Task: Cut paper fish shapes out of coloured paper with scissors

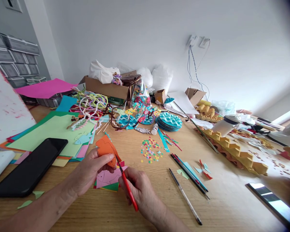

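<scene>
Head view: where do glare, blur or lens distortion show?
All in the head view: bright reflections streak the dark, glossy rectangular slab at right; blur smears the right edge, its top corner dark; the white wall leans at its left corner, probably wide-angle stretch; the orange paper piece and red-handled metal scissors look fairly sharp.

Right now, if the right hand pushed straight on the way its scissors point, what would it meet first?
Likely the orange paper in the left hand, already at the red scissors; depth beyond is unclear.
</scene>
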Demonstrator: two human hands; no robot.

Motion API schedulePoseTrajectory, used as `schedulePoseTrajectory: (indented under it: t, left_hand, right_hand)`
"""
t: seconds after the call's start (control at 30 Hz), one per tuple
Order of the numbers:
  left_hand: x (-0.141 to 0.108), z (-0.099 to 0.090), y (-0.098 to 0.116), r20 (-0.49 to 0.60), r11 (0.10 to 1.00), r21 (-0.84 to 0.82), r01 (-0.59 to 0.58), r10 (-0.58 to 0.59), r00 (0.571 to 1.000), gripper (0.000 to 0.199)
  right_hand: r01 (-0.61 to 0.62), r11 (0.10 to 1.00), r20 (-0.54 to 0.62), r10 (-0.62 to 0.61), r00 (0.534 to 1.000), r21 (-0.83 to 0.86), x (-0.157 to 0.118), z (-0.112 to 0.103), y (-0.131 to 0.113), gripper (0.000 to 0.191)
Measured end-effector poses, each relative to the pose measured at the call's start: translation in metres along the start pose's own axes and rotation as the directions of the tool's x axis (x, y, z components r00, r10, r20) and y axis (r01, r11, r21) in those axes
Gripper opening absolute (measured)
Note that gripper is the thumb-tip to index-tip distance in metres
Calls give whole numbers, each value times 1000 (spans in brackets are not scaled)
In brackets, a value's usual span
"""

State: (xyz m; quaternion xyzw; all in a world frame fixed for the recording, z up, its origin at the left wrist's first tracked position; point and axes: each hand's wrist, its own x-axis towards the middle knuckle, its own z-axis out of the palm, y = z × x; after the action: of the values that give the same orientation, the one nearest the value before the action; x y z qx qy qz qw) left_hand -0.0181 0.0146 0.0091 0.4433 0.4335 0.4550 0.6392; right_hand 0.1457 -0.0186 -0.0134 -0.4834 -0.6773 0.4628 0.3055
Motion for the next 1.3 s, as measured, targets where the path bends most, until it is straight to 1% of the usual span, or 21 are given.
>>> schedulePoseTrajectory:
  t: [0.3,0.67,0.83,1.03,1.17,1.3]
  left_hand:
    - [-1,1,2,2,1000,-15,16,-16,1000,20]
    - [-2,3,3,21,997,-55,46,-45,999,19]
    - [-3,2,3,38,996,-83,46,-43,998,19]
    - [-3,2,2,34,993,-102,53,-50,998,20]
    - [-1,-1,1,23,996,-83,43,-41,999,18]
    - [3,-6,-1,-11,999,-52,-16,15,1000,19]
  right_hand:
    - [18,1000,17,-18,1000,-3,-1,0,6,40]
    - [1,1000,13,-2,1000,8,-2,-1,-3,47]
    - [4,1000,19,-4,1000,-1,-1,-1,0,44]
    - [2,1000,21,-2,1000,-1,0,0,6,41]
    - [5,1000,25,-5,1000,8,-1,-2,3,43]
    - [-8,1000,55,6,998,27,-1,-3,-1,44]
